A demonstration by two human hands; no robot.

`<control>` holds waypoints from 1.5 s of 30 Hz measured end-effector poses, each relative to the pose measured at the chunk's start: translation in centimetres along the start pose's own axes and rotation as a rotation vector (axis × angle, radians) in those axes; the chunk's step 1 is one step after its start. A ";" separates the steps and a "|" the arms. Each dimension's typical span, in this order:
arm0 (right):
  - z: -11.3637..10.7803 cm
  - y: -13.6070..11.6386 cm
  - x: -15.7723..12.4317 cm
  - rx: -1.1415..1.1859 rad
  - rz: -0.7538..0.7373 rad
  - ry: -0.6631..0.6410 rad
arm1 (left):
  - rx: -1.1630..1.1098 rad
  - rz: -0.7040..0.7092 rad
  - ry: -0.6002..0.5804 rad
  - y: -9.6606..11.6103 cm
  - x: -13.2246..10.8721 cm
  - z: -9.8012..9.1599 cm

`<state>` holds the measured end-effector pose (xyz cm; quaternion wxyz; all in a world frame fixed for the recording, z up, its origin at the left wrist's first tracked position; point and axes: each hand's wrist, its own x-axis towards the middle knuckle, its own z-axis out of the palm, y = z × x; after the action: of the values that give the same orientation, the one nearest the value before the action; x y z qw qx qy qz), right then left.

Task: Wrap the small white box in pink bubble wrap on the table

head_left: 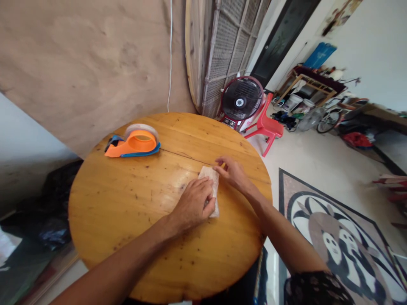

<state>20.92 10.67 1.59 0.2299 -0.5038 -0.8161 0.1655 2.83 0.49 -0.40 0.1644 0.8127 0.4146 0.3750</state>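
A small flat packet [208, 172], whitish and see-through like bubble wrap, lies on the round wooden table [152, 237]. Across its middle rests my left hand [195, 200], fingers bent over the top and thumb along the near right side, holding it against the wood. My right hand [231, 171] is at the packet's far right corner. Its thumb and forefinger are slightly apart, with the thumb tip at or touching that corner; nothing shows between them. Farther left on the table stands an orange and blue tape dispenser [141, 144] with a roll of clear tape, away from both hands.
Beyond the table are a red-rimmed fan [240, 101] and a red plastic chair [269, 123]. A woven panel [222, 51] leans at the wall, where a white cord [170, 55] hangs. Dark bags [57, 199] are at the left; a panda-patterned floor panel [337, 237] is at the right.
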 end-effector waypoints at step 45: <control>1.6 -4.8 -1.4 0.722 0.187 -0.037 | 0.011 -0.058 0.109 0.7 -1.4 -0.8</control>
<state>17.01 7.24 2.37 0.3617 -0.4595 -0.6597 0.4721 2.10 -1.11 -0.11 0.1478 0.7794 0.4485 0.4116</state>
